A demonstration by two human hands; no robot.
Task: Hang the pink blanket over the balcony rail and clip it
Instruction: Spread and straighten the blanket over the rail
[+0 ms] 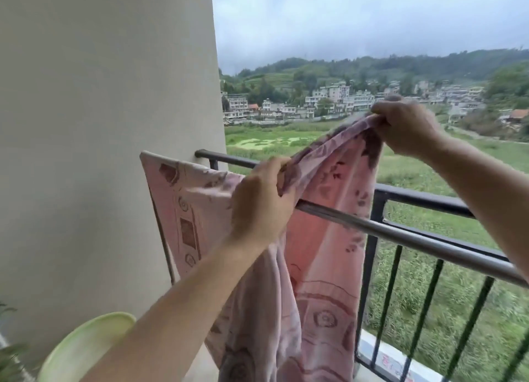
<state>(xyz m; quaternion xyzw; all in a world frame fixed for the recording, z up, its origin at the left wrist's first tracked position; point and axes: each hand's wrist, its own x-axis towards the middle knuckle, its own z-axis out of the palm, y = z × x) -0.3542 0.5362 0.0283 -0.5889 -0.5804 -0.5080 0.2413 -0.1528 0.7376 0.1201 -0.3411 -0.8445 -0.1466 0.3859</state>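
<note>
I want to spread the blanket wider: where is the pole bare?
The grey metal pole is bare from the edge of the pink patterned blanket to the right forearm. Crowded toward the wall, under blanket and left hand.

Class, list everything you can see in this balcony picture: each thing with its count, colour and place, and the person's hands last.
blanket: one, pink with a purple pattern, draped over the pole
pole: one, silver, just inside the railing
railing: one, black, along the balcony edge
wall: one, cream, left
basin: one, pale green, bottom left
plant: a few green leaves, bottom left corner
houses: many, mostly white, far off
field: one, green, beyond the railing
hills: green, behind the houses
left hand: grips the blanket at the pole
right hand: holds a bunched blanket edge up above the railing
</note>
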